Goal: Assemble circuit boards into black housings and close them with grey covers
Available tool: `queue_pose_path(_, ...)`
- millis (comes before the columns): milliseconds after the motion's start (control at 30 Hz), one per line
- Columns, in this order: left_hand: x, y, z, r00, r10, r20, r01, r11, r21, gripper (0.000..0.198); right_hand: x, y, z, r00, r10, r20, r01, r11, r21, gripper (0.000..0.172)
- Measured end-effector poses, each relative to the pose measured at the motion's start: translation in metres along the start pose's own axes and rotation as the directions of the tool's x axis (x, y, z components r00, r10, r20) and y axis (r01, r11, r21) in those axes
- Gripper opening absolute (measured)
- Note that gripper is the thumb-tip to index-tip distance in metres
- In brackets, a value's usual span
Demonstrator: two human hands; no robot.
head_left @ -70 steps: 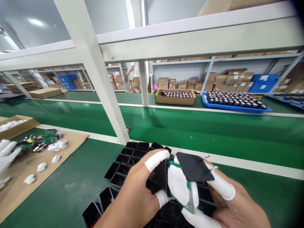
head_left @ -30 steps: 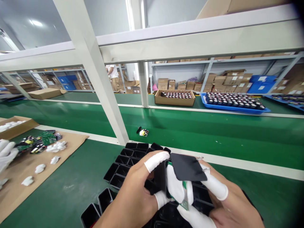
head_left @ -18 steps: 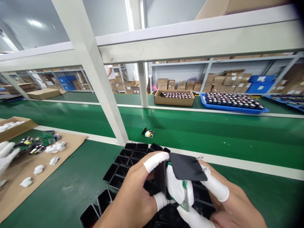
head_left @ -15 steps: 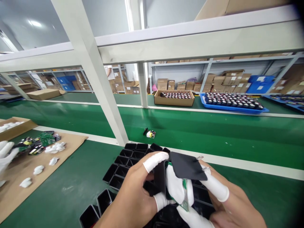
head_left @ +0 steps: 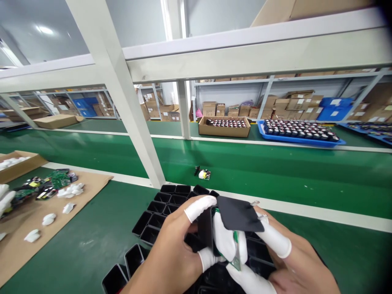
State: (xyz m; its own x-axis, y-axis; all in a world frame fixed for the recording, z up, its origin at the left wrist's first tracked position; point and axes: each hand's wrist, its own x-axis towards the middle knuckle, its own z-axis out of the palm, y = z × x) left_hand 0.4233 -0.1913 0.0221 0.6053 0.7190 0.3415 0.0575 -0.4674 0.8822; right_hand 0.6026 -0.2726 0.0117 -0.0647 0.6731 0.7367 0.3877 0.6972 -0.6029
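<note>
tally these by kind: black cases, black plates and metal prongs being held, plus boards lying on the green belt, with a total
held black case: 1
held black plate: 1
metal prongs: 2
board on the green belt: 1
total: 5

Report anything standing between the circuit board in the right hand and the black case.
Nothing visible does: the circuit board, in the right hand, reaches the open mouth of the black case, in the left hand. The black plate hides the board's upper end, so I cannot tell there.
</note>
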Motion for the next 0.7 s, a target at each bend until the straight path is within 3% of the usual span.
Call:
queue_pose_path(100, 0.0018, 0.0013, 0.0003, 0.999, 0.034, -0.009, -0.033, 0.996, 0.078, 0.064, -0.0048, 0.0026, -0.0037, 0.995, 0.077, 0.055, -0.075, 0.997, -0.035, 0.073)
queue_pose_path(167, 0.0028, 0.0032, 0.0007, 0.999, 0.051, -0.009, -0.05, 0.994, 0.092, 0.063, -0.0081, 0.0019, -0.0041, 0.992, 0.121, 0.022, -0.12, 0.992, -0.037, 0.07)
queue_pose_path(333, 0.0021, 0.0065, 0.0013, 0.997, 0.071, -0.015, -0.07, 0.996, 0.058, 0.059, -0.008, -0.0022, -0.0051, 1.0, -0.006, -0.011, 0.004, 0.99, -0.144, 0.077)
queue_pose_path(500, 0.0022, 0.0063, 0.0005, 0.996, 0.08, -0.03, -0.074, 0.987, 0.145, 0.057, -0.0054, -0.0031, -0.007, 0.999, -0.01, 0.041, 0.018, 0.979, -0.202, 0.069)
queue_pose_path(700, 0.0053, 0.008, 0.0024, 0.996, 0.092, -0.01, -0.089, 0.987, 0.134, 0.057, -0.0034, -0.007, -0.0074, 0.999, 0.01, 0.034, -0.002, 0.972, -0.234, 0.069)
